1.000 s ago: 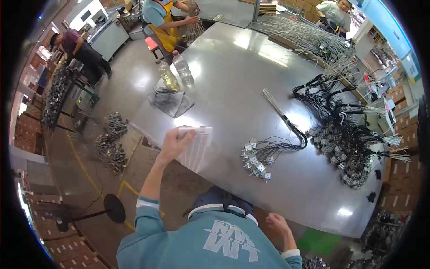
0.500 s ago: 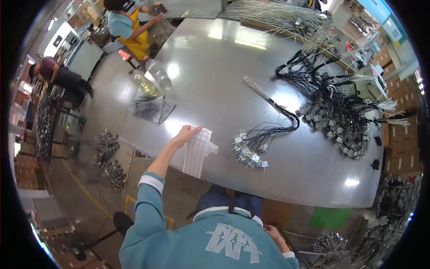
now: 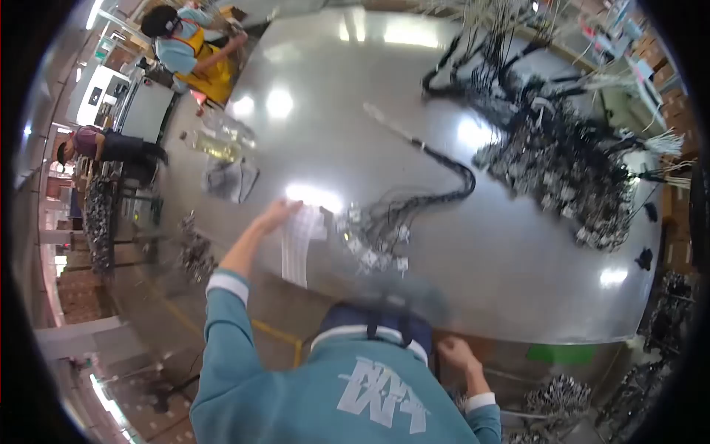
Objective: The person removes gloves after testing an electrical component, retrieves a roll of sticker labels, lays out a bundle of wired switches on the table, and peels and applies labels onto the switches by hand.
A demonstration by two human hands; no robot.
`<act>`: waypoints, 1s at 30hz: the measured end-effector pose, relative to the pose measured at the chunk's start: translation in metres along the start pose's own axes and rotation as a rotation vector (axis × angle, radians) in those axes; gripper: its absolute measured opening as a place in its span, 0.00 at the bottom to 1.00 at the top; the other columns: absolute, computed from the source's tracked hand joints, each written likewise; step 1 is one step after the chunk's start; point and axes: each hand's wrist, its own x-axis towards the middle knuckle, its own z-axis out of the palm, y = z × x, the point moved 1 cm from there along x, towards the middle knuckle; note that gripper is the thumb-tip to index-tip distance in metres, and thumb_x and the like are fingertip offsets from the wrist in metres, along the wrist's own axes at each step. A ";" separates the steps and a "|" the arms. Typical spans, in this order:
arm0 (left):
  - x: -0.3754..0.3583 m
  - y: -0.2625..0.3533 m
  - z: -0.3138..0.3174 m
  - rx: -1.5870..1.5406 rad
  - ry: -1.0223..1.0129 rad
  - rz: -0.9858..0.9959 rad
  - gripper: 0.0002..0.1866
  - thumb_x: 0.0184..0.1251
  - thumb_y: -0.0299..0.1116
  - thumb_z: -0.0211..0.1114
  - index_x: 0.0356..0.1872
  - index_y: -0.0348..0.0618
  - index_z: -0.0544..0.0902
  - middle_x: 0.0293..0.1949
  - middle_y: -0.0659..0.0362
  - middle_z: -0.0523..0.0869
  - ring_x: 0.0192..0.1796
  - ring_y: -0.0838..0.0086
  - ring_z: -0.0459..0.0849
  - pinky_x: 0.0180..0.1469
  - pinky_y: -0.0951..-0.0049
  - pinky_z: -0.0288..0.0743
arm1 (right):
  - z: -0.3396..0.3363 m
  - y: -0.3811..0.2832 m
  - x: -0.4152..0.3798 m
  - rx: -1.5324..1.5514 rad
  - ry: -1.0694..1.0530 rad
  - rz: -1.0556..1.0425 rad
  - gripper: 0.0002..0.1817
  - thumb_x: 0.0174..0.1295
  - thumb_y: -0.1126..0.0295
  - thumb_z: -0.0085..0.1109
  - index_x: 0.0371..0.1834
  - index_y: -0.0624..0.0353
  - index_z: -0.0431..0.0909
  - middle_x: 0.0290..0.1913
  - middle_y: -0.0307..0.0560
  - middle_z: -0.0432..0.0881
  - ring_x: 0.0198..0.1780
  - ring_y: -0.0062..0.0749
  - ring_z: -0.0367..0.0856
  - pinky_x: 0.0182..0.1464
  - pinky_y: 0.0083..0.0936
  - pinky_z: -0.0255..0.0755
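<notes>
My left hand point(image 3: 279, 213) pinches the top of a whitish, see-through sheet of labels point(image 3: 297, 248), which hangs over the near edge of the metal table. My right hand point(image 3: 457, 353) is beside my waist, just below the table edge, with its fingers curled in. What it holds, if anything, is hidden. To the right of the sheet lies a wire harness point(image 3: 451, 159) with black sleeving and several white square connectors point(image 3: 370, 257) at its near end.
A large pile of wire harnesses point(image 3: 555, 155) covers the table's right side. Bottles point(image 3: 218, 146) and a grey cloth point(image 3: 231, 180) lie at the left. A person in a yellow apron point(image 3: 207, 70) works at the far left corner. Another person point(image 3: 111, 144) stands farther left.
My view has shifted. My right hand has come up from beside my hip to near the table edge. The left hand still holds the sheet, now closer to the harness's connectors.
</notes>
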 end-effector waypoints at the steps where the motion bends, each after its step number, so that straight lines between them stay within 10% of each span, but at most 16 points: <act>1: -0.007 0.018 -0.007 -0.061 -0.042 0.046 0.27 0.78 0.54 0.70 0.53 0.35 0.91 0.47 0.58 0.93 0.49 0.75 0.86 0.53 0.66 0.82 | -0.016 -0.016 -0.006 -0.025 0.139 -0.080 0.22 0.71 0.54 0.67 0.55 0.64 0.89 0.50 0.60 0.92 0.53 0.47 0.92 0.58 0.39 0.83; 11: 0.027 0.101 -0.008 -0.305 -0.059 0.222 0.22 0.77 0.41 0.74 0.63 0.36 0.84 0.53 0.57 0.91 0.52 0.73 0.89 0.56 0.67 0.85 | -0.057 -0.113 -0.013 0.220 0.201 -0.111 0.20 0.76 0.61 0.65 0.62 0.66 0.84 0.53 0.55 0.92 0.54 0.40 0.91 0.59 0.34 0.82; 16: 0.044 0.075 -0.014 -0.403 -0.308 0.085 0.21 0.78 0.39 0.73 0.62 0.35 0.84 0.52 0.57 0.91 0.51 0.74 0.90 0.55 0.68 0.85 | 0.021 -0.015 -0.006 0.139 0.202 0.022 0.18 0.73 0.60 0.65 0.52 0.65 0.87 0.45 0.60 0.92 0.51 0.48 0.92 0.56 0.38 0.83; 19: 0.052 0.038 -0.001 -0.353 -0.201 0.078 0.20 0.78 0.39 0.73 0.62 0.36 0.84 0.50 0.58 0.92 0.49 0.74 0.91 0.55 0.68 0.86 | 0.103 0.101 0.016 -0.366 -0.186 0.224 0.32 0.66 0.52 0.70 0.71 0.54 0.80 0.72 0.60 0.80 0.73 0.49 0.80 0.73 0.47 0.74; 25: 0.054 0.030 -0.009 -0.438 -0.169 -0.007 0.16 0.80 0.37 0.71 0.60 0.38 0.86 0.51 0.59 0.92 0.49 0.75 0.92 0.53 0.70 0.88 | 0.158 0.079 0.043 -1.147 -0.556 0.004 0.40 0.74 0.49 0.60 0.87 0.47 0.62 0.90 0.49 0.50 0.89 0.53 0.49 0.84 0.62 0.53; 30: 0.051 0.046 -0.011 -0.459 -0.116 -0.062 0.16 0.82 0.37 0.68 0.61 0.39 0.85 0.52 0.58 0.92 0.48 0.75 0.92 0.51 0.69 0.89 | 0.220 0.136 0.062 -0.728 -0.353 0.079 0.31 0.74 0.59 0.58 0.78 0.55 0.73 0.79 0.55 0.72 0.79 0.54 0.69 0.74 0.55 0.72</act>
